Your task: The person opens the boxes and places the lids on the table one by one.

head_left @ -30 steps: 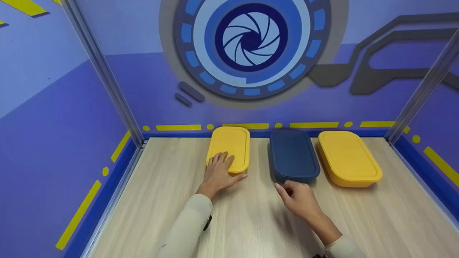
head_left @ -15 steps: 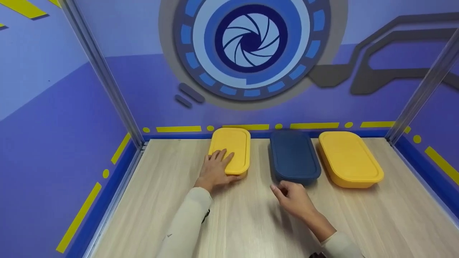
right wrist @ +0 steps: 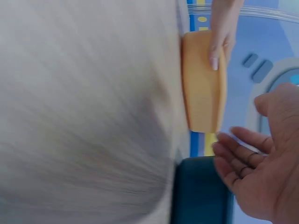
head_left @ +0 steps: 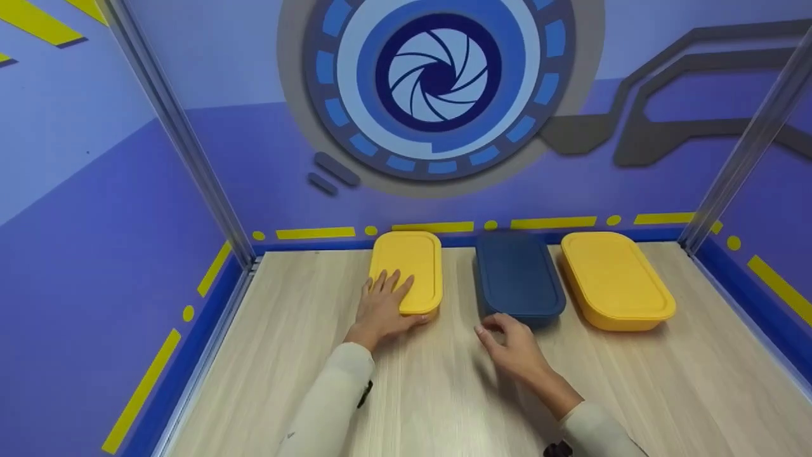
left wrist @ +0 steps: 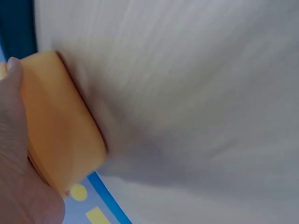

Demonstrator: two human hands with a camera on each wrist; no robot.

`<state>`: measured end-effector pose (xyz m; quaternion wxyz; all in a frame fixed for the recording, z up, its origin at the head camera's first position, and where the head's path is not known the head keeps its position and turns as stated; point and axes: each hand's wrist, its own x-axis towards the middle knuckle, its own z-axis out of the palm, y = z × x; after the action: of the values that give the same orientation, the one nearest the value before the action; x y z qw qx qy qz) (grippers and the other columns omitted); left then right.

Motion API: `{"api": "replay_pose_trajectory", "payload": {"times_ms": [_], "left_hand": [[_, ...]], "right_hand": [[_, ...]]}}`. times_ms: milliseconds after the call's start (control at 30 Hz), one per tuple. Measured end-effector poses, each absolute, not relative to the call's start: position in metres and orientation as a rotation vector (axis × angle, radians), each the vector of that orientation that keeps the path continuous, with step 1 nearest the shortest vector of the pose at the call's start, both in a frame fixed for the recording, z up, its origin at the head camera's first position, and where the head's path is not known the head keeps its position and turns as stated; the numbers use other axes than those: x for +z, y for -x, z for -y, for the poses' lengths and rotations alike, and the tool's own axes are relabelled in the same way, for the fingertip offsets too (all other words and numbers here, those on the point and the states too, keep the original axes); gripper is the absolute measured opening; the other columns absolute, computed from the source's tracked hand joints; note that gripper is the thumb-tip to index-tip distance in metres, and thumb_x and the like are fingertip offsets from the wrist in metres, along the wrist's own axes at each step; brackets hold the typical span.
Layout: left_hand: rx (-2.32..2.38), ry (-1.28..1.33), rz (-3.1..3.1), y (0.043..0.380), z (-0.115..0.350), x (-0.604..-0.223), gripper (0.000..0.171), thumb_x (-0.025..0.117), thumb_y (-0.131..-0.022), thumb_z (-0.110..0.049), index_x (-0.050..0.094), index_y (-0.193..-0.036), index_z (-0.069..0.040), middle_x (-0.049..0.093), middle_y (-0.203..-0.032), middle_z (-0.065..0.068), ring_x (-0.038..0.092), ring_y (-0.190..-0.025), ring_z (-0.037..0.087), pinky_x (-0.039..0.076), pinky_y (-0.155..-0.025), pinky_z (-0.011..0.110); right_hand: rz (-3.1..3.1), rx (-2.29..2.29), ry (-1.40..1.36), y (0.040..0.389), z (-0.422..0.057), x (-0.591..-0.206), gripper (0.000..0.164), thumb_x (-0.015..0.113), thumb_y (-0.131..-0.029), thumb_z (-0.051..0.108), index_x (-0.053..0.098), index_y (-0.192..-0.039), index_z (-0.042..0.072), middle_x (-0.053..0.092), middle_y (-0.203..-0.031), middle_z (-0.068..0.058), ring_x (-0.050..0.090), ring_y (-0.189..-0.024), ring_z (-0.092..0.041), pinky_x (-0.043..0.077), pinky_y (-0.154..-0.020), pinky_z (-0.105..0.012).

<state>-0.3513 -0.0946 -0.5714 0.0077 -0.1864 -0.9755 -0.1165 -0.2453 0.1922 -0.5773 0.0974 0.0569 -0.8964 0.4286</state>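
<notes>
A yellow lidded food container [head_left: 415, 257] stands near the back wall, left of the middle. My left hand [head_left: 382, 315] rests on its near left corner, fingers spread over the lid and thumb along the front side; in the left wrist view the thumb lies against the yellow wall. A dark blue lidded container [head_left: 520, 273] stands to its right. Just in front of that one is my right hand [head_left: 517, 346], holding nothing. In the right wrist view its loosely bent fingers [right wrist: 243, 158] overlap the edge of the blue container.
A second yellow lidded container [head_left: 618, 276] stands right of the blue one, angled slightly. The pale wood-look table [head_left: 444, 406] is bounded by a printed purple back wall [head_left: 254, 171] and side walls with metal corner posts [head_left: 171, 120].
My left thumb has moved in against the front of the yellow container. The right hand has shifted slightly left and its fingers have loosened. The containers keep their places.
</notes>
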Motion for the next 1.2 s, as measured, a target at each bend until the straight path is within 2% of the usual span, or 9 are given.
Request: {"api": "replay_pose_trajectory", "payload": {"times_ms": [167,367,500,600,733,833,933,1133,1200], "left_hand": [[-0.386,0.546,3.041,0.326,0.089,-0.570,0.103,0.061,-0.087,-0.086,0.033,-0.169,-0.030,0.029,-0.178,0.009,0.018,-0.168,0.039,0.014,-0.133,0.065],[-0.352,0.571,3.025,0.295,0.079,-0.569,0.100,0.058,-0.089,-0.085,0.036,-0.168,-0.027,0.031,-0.177,0.012,0.022,-0.166,0.041,0.018,-0.131,0.067],[-0.321,0.590,3.010,0.285,0.075,-0.567,0.099,0.059,-0.090,-0.083,0.036,-0.168,-0.027,0.032,-0.176,0.012,0.024,-0.166,0.041,0.020,-0.129,0.067],[-0.318,0.598,3.008,0.276,0.075,-0.566,0.099,0.061,-0.089,-0.082,0.036,-0.168,-0.027,0.032,-0.176,0.012,0.024,-0.165,0.041,0.021,-0.129,0.067],[-0.312,0.600,3.026,0.262,0.075,-0.568,0.099,0.060,-0.089,-0.083,0.036,-0.168,-0.028,0.031,-0.177,0.011,0.022,-0.166,0.040,0.020,-0.129,0.066],[-0.306,0.620,3.036,0.257,0.073,-0.569,0.099,0.058,-0.090,-0.084,0.034,-0.169,-0.029,0.030,-0.177,0.011,0.021,-0.166,0.041,0.020,-0.128,0.066],[-0.272,0.635,3.036,0.256,0.071,-0.569,0.100,0.055,-0.090,-0.087,0.034,-0.169,-0.030,0.031,-0.177,0.011,0.023,-0.166,0.041,0.023,-0.128,0.066],[-0.222,0.678,3.023,0.262,0.074,-0.564,0.109,0.054,-0.079,-0.097,0.041,-0.165,-0.032,0.043,-0.168,0.012,0.036,-0.157,0.040,0.032,-0.126,0.061],[-0.262,0.713,3.031,0.266,0.075,-0.563,0.109,0.052,-0.078,-0.100,0.043,-0.164,-0.034,0.045,-0.164,0.013,0.039,-0.153,0.038,0.033,-0.125,0.059]], "right_hand": [[2.724,1.306,-0.258,0.247,-0.187,-0.592,0.042,0.073,-0.103,0.031,0.067,-0.134,0.003,0.071,-0.133,-0.015,0.067,-0.131,-0.034,0.051,-0.112,-0.056],[2.921,1.315,-0.399,0.246,-0.185,-0.601,0.083,0.073,-0.101,0.042,0.038,-0.162,-0.001,0.039,-0.169,-0.027,0.037,-0.159,-0.045,0.030,-0.129,-0.062],[2.969,1.471,-0.472,0.253,-0.183,-0.598,0.097,0.072,-0.101,0.043,0.019,-0.169,-0.001,0.025,-0.176,-0.025,0.024,-0.165,-0.043,0.020,-0.132,-0.062],[2.965,1.635,-0.548,0.260,-0.180,-0.596,0.104,0.074,-0.101,0.037,0.006,-0.170,-0.002,0.012,-0.179,-0.024,0.013,-0.167,-0.042,0.014,-0.133,-0.062],[2.961,1.804,-0.625,0.267,-0.175,-0.596,0.116,0.079,-0.097,0.033,-0.005,-0.172,0.007,-0.007,-0.181,-0.019,-0.004,-0.169,-0.040,0.004,-0.133,-0.066],[2.925,1.863,-0.678,0.272,-0.174,-0.598,0.121,0.084,-0.092,0.030,-0.005,-0.173,0.018,-0.008,-0.182,-0.014,-0.008,-0.169,-0.038,-0.002,-0.131,-0.070],[2.931,1.810,-0.722,0.275,-0.173,-0.598,0.119,0.085,-0.090,0.033,0.001,-0.174,0.023,-0.001,-0.182,-0.013,-0.003,-0.169,-0.038,-0.002,-0.131,-0.071],[3.193,1.458,-0.671,0.274,-0.172,-0.595,0.120,0.076,-0.092,0.062,0.004,-0.173,0.010,-0.003,-0.180,-0.025,-0.001,-0.167,-0.049,0.005,-0.130,-0.073],[3.239,1.426,-0.657,0.273,-0.173,-0.594,0.121,0.074,-0.092,0.065,0.004,-0.173,0.009,-0.004,-0.180,-0.026,-0.002,-0.167,-0.050,0.005,-0.131,-0.072]]}}
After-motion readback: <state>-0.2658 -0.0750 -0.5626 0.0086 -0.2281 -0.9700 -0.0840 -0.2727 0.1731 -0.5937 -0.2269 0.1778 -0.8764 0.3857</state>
